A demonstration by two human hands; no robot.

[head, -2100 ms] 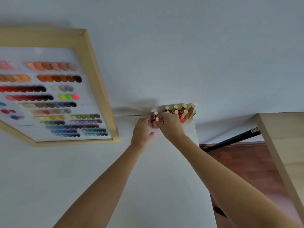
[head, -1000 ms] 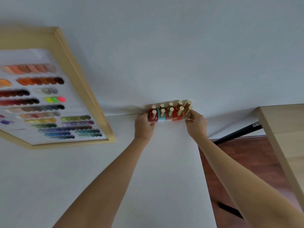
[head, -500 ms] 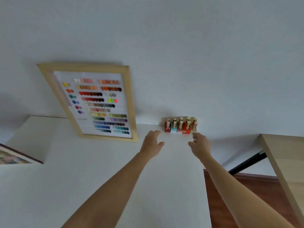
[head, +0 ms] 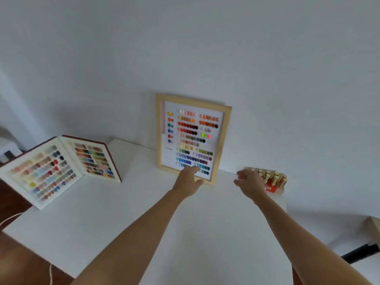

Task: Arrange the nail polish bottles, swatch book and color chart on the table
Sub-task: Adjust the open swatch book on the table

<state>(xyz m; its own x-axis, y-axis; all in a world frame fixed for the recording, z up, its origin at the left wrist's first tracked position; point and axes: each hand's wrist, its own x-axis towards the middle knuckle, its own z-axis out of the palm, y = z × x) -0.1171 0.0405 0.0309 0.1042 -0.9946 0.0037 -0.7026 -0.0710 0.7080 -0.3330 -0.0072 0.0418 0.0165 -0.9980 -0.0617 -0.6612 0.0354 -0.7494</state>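
Note:
A wood-framed color chart [head: 192, 138] leans against the wall at the back of the white table [head: 144, 219]. My left hand [head: 188, 183] hovers open in front of its lower edge, covering a few swatches. Several nail polish bottles [head: 273, 181] with gold caps stand in a tight group at the table's back right corner. My right hand [head: 249, 184] is open just left of them and hides the nearer bottles. An open swatch book [head: 59, 169] stands propped at the table's left end.
A light wooden tabletop [head: 373, 228] with a black leg shows at the far right. Dark wooden floor lies below left, with a thin white cord [head: 12, 220] near the table's left corner.
Both hands have let go of the bottle group and drawn back and to the left. The view has swung left and widened, bringing the swatch book into sight.

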